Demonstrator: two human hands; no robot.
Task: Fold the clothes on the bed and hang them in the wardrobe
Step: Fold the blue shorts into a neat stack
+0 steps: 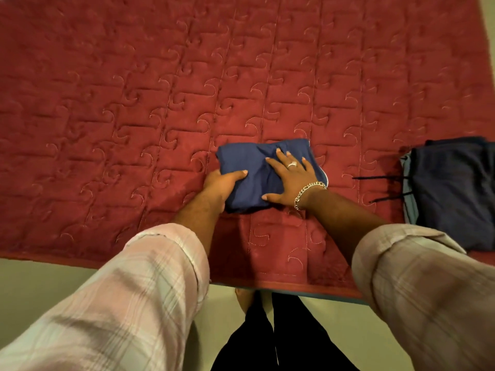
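A folded blue garment (249,162) lies on the red quilted bed (160,103) near its front edge. My left hand (222,186) grips the garment's left edge, thumb on top and fingers tucked underneath. My right hand (289,180), with a ring and a chain bracelet, lies flat on top of the garment with fingers spread, pressing it down.
A stack of folded dark clothes (452,191) with loose drawstrings sits on the bed at the right. The bed's front edge (267,286) runs just before my legs, with pale floor (40,285) below. The wardrobe is out of view.
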